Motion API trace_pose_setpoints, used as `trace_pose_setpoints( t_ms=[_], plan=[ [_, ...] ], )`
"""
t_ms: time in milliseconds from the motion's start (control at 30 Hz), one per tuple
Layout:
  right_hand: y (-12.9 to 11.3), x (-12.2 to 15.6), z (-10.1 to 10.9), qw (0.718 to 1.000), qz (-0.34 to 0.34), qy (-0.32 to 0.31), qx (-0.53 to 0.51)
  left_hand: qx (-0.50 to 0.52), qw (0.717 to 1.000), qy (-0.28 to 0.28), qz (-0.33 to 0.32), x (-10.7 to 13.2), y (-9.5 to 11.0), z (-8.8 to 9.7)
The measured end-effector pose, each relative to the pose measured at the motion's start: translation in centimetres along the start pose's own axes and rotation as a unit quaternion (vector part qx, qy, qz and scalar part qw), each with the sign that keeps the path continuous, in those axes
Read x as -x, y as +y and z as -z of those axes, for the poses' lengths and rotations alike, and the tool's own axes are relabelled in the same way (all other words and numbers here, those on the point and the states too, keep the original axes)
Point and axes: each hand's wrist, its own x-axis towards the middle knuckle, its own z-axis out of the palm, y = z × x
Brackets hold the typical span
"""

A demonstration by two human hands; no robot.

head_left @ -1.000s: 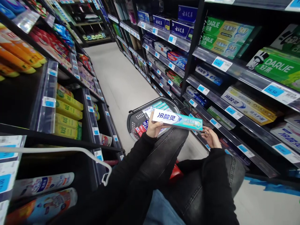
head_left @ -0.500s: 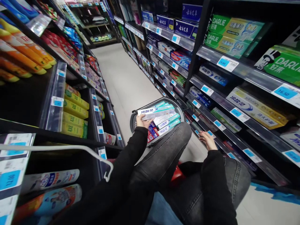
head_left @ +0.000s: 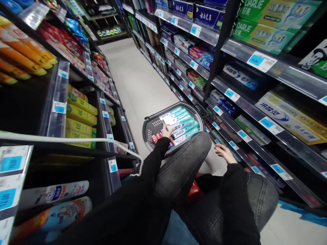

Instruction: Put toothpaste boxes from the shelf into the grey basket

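A dark grey shopping basket (head_left: 149, 136) rests on the floor beyond my knee, with several white-and-teal toothpaste boxes (head_left: 182, 132) lying side by side in it. My left hand (head_left: 167, 131) reaches into the basket, its fingers closed on the near end of one white toothpaste box (head_left: 176, 127) among the others. Red-and-blue boxes (head_left: 157, 136) lie under and beside this hand, partly hidden by it. Holding nothing, my right hand (head_left: 225, 153) hovers beside my knee near the lower right shelf, its fingers stretched out and apart.
Shelves of boxed toothpaste (head_left: 267, 112) rise on the right, with price tags (head_left: 270, 125) along their edges. To the left, shelves hold yellow-green bottles (head_left: 81, 114) and orange bottles (head_left: 22, 47). A white hook-ended wire (head_left: 102, 140) crosses in front of the left shelf. Pale aisle floor (head_left: 125, 75) runs ahead.
My left hand has lowered the toothpaste box from above the basket's left side down and rightward among the other boxes. The right hand stays beside the knee. The view has shifted slightly.
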Motion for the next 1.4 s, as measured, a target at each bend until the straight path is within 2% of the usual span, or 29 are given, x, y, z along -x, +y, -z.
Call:
trace_pose_setpoints(
  t_ms=[100, 200, 400, 500, 600, 733, 1000, 1100, 1233, 1333, 1400],
  plan=[
    [0.1, 0.0, 0.0, 1.000, -0.001, -0.004, 0.015, -0.079, 0.997, -0.021, -0.003, 0.0, -0.2, -0.2],
    [0.3, 0.1, 0.0, 0.999, 0.000, -0.002, 0.032, -0.136, 0.990, -0.024, -0.011, -1.2, 0.5, 0.0],
    [0.7, 0.2, 0.0, 0.998, 0.001, -0.010, 0.059, -0.177, 0.984, 0.018, -0.029, -7.2, 2.3, 2.6],
    [1.0, 0.0, -0.1, 0.998, -0.003, -0.012, 0.068, -0.190, 0.981, 0.042, -0.023, -10.0, 2.3, 4.3],
    [1.6, -0.5, -0.1, 0.997, -0.010, -0.022, 0.072, -0.213, 0.975, 0.067, -0.012, -11.8, 1.9, 5.1],
    [2.5, -1.4, 0.0, 0.995, -0.005, -0.048, 0.083, -0.256, 0.964, 0.074, 0.008, -13.4, 0.8, 5.1],
    [3.3, -2.4, 0.0, 0.995, -0.026, -0.057, 0.083, -0.341, 0.938, 0.056, 0.039, -16.5, -1.0, 4.2],
    [3.6, -2.5, 0.0, 0.994, -0.034, -0.065, 0.084, -0.357, 0.931, 0.056, 0.044, -17.1, -1.2, 4.1],
    [3.2, -2.3, -0.7, 0.994, -0.022, -0.054, 0.092, -0.362, 0.928, 0.069, 0.054, -16.7, -0.9, 4.1],
    [2.2, -2.1, -0.9, 0.990, -0.008, 0.013, 0.141, -0.366, 0.923, 0.093, 0.071, -15.7, 0.1, 3.4],
    [1.4, -2.1, -0.1, 0.980, -0.011, 0.090, 0.177, -0.369, 0.920, 0.118, 0.060, -14.4, 1.5, 2.4]
  ],
)
